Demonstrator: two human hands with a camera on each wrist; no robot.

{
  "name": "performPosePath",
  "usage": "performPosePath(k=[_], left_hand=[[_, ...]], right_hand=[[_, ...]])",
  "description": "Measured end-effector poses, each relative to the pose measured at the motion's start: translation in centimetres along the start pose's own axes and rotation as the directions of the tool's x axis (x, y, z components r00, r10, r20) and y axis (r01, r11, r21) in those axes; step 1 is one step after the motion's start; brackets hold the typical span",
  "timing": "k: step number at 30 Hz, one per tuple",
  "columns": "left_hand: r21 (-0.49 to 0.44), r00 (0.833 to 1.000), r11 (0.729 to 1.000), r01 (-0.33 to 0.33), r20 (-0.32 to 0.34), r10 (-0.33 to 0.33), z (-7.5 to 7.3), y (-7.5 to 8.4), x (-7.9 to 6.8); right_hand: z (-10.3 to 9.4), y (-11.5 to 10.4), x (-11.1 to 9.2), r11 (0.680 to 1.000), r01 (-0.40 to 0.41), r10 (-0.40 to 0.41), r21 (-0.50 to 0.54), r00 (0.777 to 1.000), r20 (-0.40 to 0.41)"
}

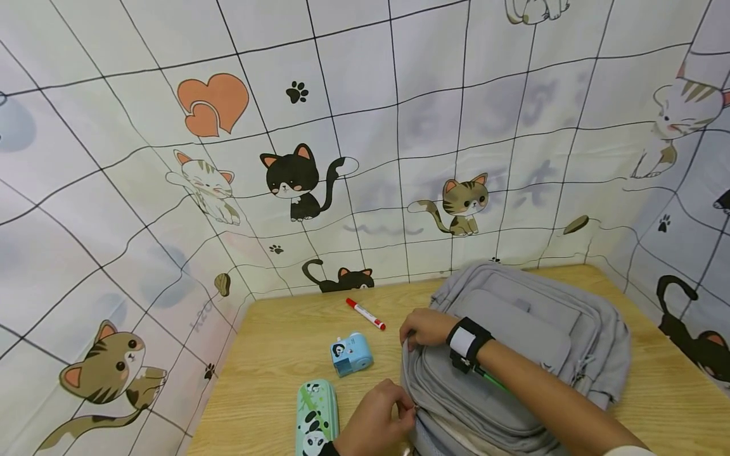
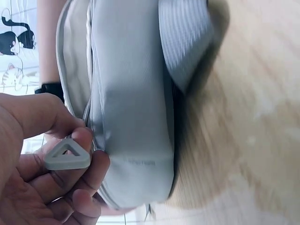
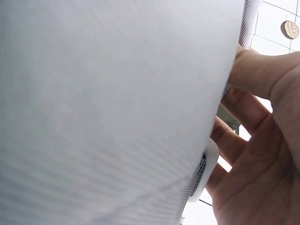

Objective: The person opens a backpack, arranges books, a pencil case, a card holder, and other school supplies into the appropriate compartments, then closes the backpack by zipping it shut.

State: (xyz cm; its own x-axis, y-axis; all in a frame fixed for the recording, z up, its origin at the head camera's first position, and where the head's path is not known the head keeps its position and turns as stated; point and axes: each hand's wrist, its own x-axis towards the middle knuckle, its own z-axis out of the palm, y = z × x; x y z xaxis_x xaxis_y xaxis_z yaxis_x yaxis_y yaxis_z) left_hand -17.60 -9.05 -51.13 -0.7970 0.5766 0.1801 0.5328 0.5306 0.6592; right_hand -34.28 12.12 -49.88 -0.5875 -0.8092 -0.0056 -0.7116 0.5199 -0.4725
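A grey backpack (image 1: 513,310) lies on the table, its zipped opening partly apart along the near left edge. My left hand (image 1: 377,418) pinches a zipper by that edge. In the left wrist view, its grey triangular zipper pull (image 2: 68,163) sticks out between thumb and fingers. Farther along the same edge, my right hand (image 1: 429,327) grips the bag's fabric at the far left corner. The right wrist view has the grey fabric (image 3: 112,103) filling most of it, the thumb on one side and the fingers partly hidden behind.
Left of the bag, a blue pencil sharpener (image 1: 352,353) stands on the wooden table (image 1: 256,354). A red-and-white marker (image 1: 365,314) lies behind it. A green panda pencil case (image 1: 317,415) is beside my left wrist. Cat-print cloth (image 1: 371,158) hangs around the table.
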Motion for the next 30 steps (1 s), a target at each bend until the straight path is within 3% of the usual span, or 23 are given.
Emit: performPosePath(k=[9,16,18,20,22,24,27,28,30], left_hand=[[-0.036,0.998,0.999,0.008,0.058,-0.006,0.7,1.8,-0.5],[-0.008,0.987,0.993,-0.119,0.105,0.12,1.5,2.3,-0.4],[-0.016,0.984,0.993,-0.114,0.133,0.115,1.6,2.5,-0.2],[-0.017,0.984,0.998,-0.067,0.163,0.069,1.9,2.5,0.3],[-0.034,0.98,0.999,-0.028,0.198,0.034,2.6,1.4,0.8],[-0.089,0.976,0.994,-0.056,0.206,0.073,4.2,-1.5,1.0],[-0.172,0.963,0.973,-0.155,0.196,0.188,6.7,-6.6,1.0],[-0.203,0.96,0.963,-0.177,0.182,0.215,7.1,-7.9,0.8],[-0.241,0.968,0.959,-0.148,0.163,0.191,6.2,-8.3,0.4]], right_hand=[[0.4,0.6,0.3,0.999,-0.038,0.039,0.027,0.999,-0.008],[0.1,-0.1,0.2,0.998,-0.066,0.066,0.014,0.998,-0.004],[0.0,0.2,0.4,0.997,-0.072,0.073,0.011,0.997,-0.005],[-0.1,0.5,0.5,0.997,-0.074,0.074,-0.008,0.997,-0.01],[-0.4,0.2,0.1,0.995,-0.078,0.078,-0.056,0.997,-0.015],[-1.0,-1.0,-1.1,0.991,-0.076,0.072,-0.113,0.997,-0.036],[-2.3,-4.4,-4.3,0.986,-0.054,0.04,-0.159,0.995,-0.088],[-2.7,-5.6,-5.5,0.988,-0.032,0.016,-0.153,0.995,-0.102],[-3.1,-7.8,-7.9,0.995,0.045,-0.054,-0.092,0.994,-0.097]])
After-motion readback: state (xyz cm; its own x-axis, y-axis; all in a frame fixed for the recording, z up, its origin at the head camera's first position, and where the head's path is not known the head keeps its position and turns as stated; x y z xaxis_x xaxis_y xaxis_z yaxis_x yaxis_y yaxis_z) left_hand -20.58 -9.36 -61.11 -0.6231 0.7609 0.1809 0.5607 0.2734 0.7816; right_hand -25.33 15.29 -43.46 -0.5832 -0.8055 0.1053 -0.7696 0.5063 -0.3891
